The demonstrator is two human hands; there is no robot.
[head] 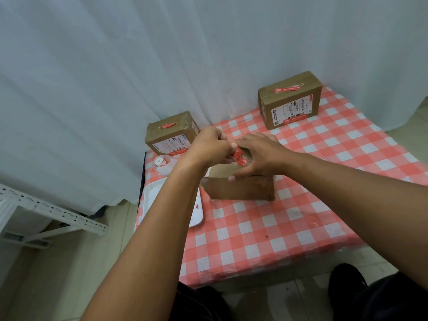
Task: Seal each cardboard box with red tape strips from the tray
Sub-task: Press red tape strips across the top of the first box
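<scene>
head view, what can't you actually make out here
- Top of the near box: hidden by both hands, so its seal state is unclear.
- Red tape strip: the left hand pinches it; the right hand covers its lower end.
- Tray: left forearm hides its contents.
- Box labels: print too small.

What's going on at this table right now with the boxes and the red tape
A person is sealing cardboard boxes. The left hand pinches a red tape strip above the nearest box, while the right hand rests on that box's top beside the strip. Two boxes farther back, the left rear box and the right rear box, already carry red strips. The white tray lies at the table's left edge.
</scene>
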